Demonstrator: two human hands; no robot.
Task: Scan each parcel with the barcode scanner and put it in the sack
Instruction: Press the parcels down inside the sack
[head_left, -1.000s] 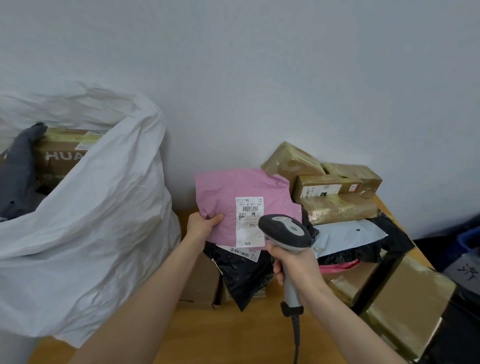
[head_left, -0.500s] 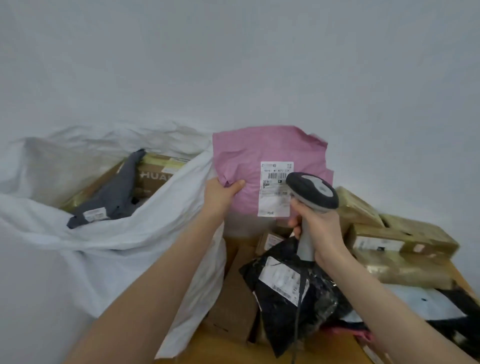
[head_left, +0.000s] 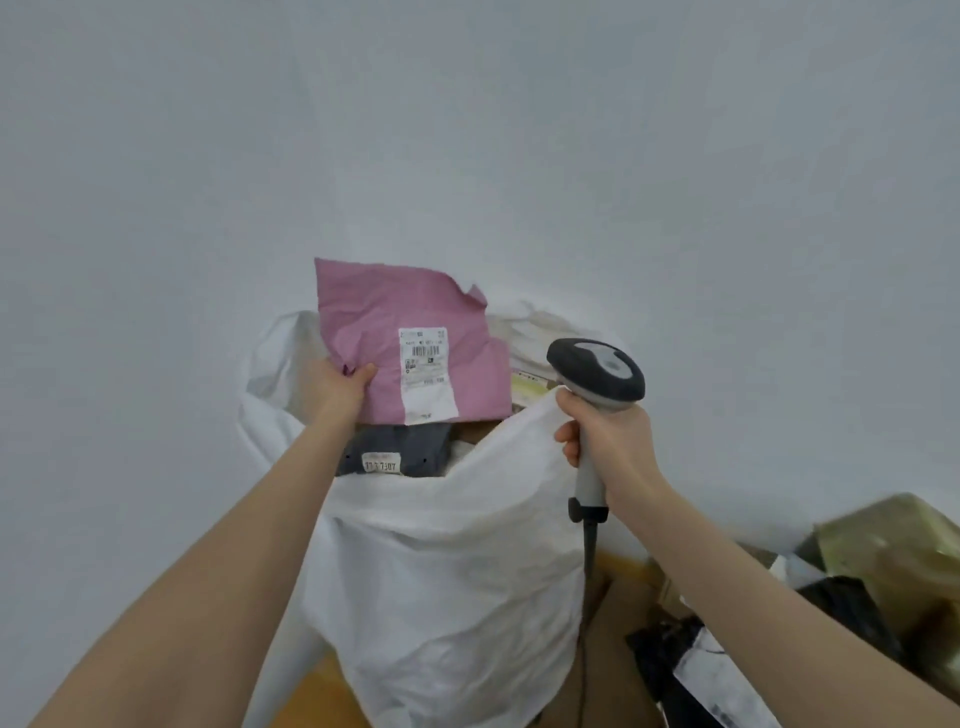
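A pink mailer parcel (head_left: 374, 322) with a white barcode label hangs over the mouth of the white sack (head_left: 447, 571). My left hand (head_left: 337, 387) grips its lower left corner. My right hand (head_left: 608, 441) holds the grey barcode scanner (head_left: 597, 379) by its handle and also pinches the sack's front rim beside it. Inside the sack lie a dark grey parcel (head_left: 400, 452) with a small label and a brown box with a yellow-green label (head_left: 527, 387), mostly hidden.
A white wall fills the background. At the lower right lie more parcels: brown taped boxes (head_left: 893, 551) and a black mailer (head_left: 696, 670) on a wooden table (head_left: 623, 566). The scanner's cable hangs down along the sack.
My left hand has carried the pink parcel left, from above the parcel pile to over the sack's mouth. My right hand followed with the scanner and now grasps the sack's rim.
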